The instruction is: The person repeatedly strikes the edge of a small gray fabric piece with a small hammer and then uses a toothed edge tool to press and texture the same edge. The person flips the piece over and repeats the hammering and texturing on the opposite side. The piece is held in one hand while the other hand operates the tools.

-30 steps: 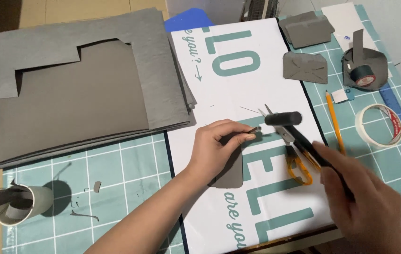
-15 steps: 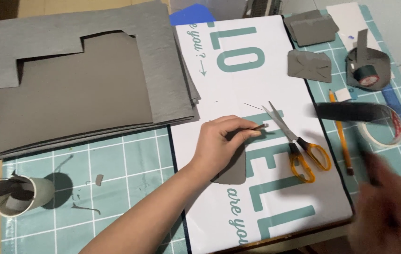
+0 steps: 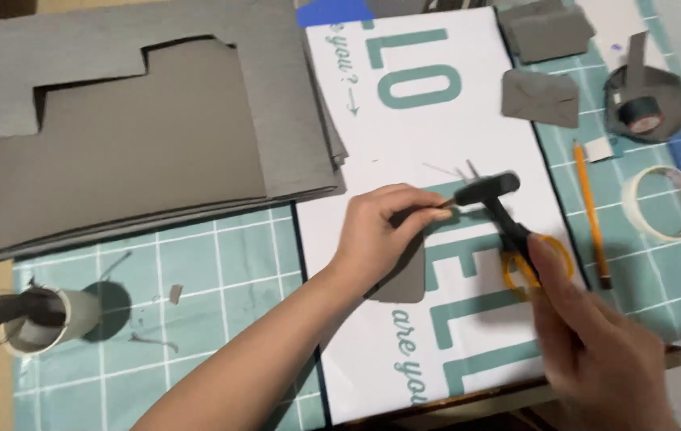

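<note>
Returned right hand (image 3: 596, 351) grips black tool (image 3: 490, 195); left hand (image 3: 380, 231) pinches flat grey card (image 3: 403, 275)

The right hand (image 3: 596, 335), blurred off to the right half a second ago, has brought its black tool (image 3: 494, 199) back over the scissors (image 3: 536, 263), head beside the left hand's (image 3: 380, 231) fingertips.

1. Work surface: a teal cutting mat (image 3: 197, 271) with a white grid, covering the table.
2. Far left: a stack of grey card sheets (image 3: 133, 120) on the mat, top sheet with a stepped cut-out.
3. Near left: a paper cup (image 3: 41, 319) standing upright.
4. Centre: a white poster (image 3: 436, 144) with large teal letters, flat on the mat.
5. Right of the poster: a pencil (image 3: 590, 211), a roll of clear tape (image 3: 664, 203), and farther off a dark tape roll (image 3: 642, 112).
</note>
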